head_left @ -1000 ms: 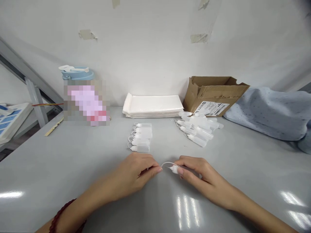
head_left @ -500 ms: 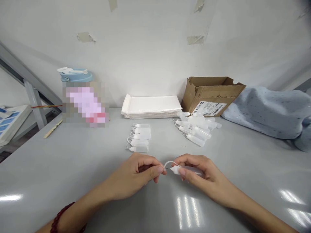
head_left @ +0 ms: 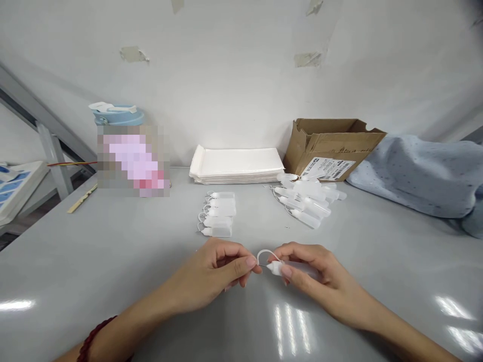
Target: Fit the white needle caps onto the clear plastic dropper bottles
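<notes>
My right hand (head_left: 317, 274) is wrapped round a small translucent bottle (head_left: 274, 267), which lies sideways with its white nozzle pointing left. A thin white strap (head_left: 266, 251) arches from the bottle's neck over to my left hand (head_left: 230, 269). The left thumb and forefinger pinch the strap's end, close to a fine needle at the nozzle tip. Beyond my left hand lies a column of similar bottles (head_left: 219, 221), side by side with nozzles to the left. A looser pile of such bottles (head_left: 307, 201) lies farther back on the right.
A stack of white padded envelopes (head_left: 237, 163) rests against the wall. An open cardboard box (head_left: 335, 148) stands behind the pile, with pale blue cloth (head_left: 418, 173) beside it. At the back left are a blue lid (head_left: 118, 115) and a blurred pink item (head_left: 132, 158).
Both hands and the held bottle have shifted very slightly right and down in view. Their grips look the same.
</notes>
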`<state>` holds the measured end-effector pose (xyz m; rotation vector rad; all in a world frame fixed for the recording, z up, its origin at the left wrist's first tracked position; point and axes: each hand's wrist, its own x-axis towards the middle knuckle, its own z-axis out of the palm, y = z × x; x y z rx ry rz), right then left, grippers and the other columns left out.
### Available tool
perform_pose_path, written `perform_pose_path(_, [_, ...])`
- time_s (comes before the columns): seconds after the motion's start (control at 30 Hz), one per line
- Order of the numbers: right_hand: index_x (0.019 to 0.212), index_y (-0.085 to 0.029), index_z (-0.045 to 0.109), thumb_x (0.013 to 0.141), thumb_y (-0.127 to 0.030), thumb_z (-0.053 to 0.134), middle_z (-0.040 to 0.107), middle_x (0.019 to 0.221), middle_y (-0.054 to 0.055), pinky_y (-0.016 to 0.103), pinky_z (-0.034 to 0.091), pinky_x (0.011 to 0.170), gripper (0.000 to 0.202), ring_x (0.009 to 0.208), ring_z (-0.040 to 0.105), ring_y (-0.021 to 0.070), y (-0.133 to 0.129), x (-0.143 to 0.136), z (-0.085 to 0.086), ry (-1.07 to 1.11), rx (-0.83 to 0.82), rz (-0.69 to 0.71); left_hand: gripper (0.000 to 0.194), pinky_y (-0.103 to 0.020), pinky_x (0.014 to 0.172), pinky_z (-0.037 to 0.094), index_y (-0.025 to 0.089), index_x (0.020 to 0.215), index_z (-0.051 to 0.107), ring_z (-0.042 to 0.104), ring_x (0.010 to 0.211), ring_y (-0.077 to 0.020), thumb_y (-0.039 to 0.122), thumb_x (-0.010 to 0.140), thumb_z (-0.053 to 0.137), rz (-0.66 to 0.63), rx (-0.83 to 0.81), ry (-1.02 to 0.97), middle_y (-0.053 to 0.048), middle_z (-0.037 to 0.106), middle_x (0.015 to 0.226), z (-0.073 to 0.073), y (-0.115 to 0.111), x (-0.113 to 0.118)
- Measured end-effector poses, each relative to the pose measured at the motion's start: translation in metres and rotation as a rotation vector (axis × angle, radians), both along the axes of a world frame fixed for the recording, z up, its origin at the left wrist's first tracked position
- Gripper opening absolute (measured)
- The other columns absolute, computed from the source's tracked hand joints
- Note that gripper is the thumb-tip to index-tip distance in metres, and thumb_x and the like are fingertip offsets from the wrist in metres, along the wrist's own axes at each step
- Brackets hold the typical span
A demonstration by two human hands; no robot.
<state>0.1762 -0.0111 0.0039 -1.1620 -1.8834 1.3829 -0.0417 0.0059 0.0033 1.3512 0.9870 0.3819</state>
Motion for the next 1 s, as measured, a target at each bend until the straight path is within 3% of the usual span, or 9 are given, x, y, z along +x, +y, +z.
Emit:
perform_pose_path(0.27, [0.100,-0.023,0.066,0.092,-0.035,0.047,0.062,0.079,0.001,0.021,0.042,0.057,0.024,0.070,0.054,0.0133,-0.0004,0.0004,-0.0022,-0.051,-0.005,-0.022,0.030,-0.021,0.049,0.029,0.018,0.082,0.067,0.036,0.052,-0.0078,0.040,0.088,0.049,0.012,0.013,0.021,0.004,0.050,0.062,-0.0022,-0.0023,0.0011])
perform_pose_path(0.57, [0.090,-0.020,0.068,0.089,-0.032,0.049,0.061,0.071,0.000,0.022,0.039,0.054,0.022,0.061,0.049,0.0112,0.0010,0.0017,-0.0007,-0.061,-0.012,0.024,0.027,-0.021,0.050,0.030,0.018,0.077,0.065,0.039,0.056,-0.0091,0.038,0.087,0.049,-0.022,0.021,0.072,0.004,0.049,0.061,0.0022,-0.0053,0.0026])
perform_pose_path(1.0, [0.087,-0.019,0.067,0.089,-0.029,0.047,0.068,0.079,0.002,0.024,0.045,0.061,0.022,0.071,0.058,0.0151,-0.0001,-0.0016,-0.0036,-0.074,0.012,0.032,0.028,-0.021,0.050,0.030,0.017,0.075,0.063,0.039,0.056,-0.0094,0.038,0.086,0.048,-0.037,0.042,0.108,0.004,0.048,0.061,0.0030,-0.0071,0.0071])
